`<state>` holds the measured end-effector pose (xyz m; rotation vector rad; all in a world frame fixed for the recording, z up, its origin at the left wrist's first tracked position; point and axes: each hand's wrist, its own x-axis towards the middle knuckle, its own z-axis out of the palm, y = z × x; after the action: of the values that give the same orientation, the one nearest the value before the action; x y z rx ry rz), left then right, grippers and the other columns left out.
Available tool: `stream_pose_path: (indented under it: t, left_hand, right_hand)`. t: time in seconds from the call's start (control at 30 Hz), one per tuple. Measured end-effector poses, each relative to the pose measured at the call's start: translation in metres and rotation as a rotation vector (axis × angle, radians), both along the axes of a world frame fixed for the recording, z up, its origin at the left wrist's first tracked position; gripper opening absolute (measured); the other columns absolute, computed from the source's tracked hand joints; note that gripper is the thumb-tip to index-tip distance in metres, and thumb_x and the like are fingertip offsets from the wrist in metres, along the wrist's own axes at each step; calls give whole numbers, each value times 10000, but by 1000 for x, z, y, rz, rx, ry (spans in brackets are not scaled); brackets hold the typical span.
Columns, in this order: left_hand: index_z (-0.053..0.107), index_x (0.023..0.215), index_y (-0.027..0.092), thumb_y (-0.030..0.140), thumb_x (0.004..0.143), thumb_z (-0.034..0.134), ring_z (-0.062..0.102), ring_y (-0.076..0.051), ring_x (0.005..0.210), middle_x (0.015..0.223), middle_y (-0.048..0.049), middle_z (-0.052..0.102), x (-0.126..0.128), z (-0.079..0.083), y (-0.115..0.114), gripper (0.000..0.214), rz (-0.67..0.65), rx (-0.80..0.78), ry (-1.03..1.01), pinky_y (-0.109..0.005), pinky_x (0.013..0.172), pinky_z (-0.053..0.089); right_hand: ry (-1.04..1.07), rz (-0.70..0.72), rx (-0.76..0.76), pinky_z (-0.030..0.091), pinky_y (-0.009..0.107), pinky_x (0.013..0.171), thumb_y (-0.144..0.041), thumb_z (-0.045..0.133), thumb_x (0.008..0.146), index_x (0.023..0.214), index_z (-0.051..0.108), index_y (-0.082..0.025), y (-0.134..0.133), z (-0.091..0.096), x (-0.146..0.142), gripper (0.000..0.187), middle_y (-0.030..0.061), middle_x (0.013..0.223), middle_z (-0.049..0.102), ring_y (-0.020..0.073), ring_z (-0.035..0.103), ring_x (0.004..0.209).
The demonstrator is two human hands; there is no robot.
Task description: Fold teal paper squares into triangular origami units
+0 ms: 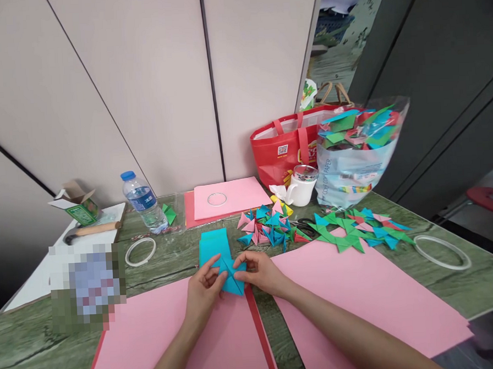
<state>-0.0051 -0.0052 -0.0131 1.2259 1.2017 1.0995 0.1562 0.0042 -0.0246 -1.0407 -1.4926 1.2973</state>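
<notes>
Folded blue paper (232, 282), lower centre.
Left hand (202, 286) and right hand (261, 272) pinch it from either side, both nearly closed, presumably keeping it flat.

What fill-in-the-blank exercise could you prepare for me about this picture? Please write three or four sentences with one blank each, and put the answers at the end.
1. The left hand and the right hand hold a folded paper whose colour is ____.
2. The large top sheet under the left forearm is ____.
3. The shopping bag behind the white mug is mainly ____.
4. The clear container with a blue cap is a ____.

Missing words: blue; pink; red; bottle.
</notes>
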Motion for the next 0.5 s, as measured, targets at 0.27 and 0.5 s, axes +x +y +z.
stream_pose_path:
  t: [0.27,0.5]
  left_hand:
    - [610,802,129,415,675,588,505,-121,387,490,18,576,2,8,-3,313,-12,-48,92,-219,372,380]
    - [639,594,169,333,656,630,380,-78,436,493,54,395,-3,0,0,175,104,302,323,-197,434,341]
  right_hand:
    - [19,-165,27,446,227,551,-265,675,606,691,611,-156,4,0,3,152,17,717,607,133,544,656]
    - [116,-156,-8,468,214,439,-205,550,684,923,530,-202,-1,3,-2,239,3,788,563,110,550,569]
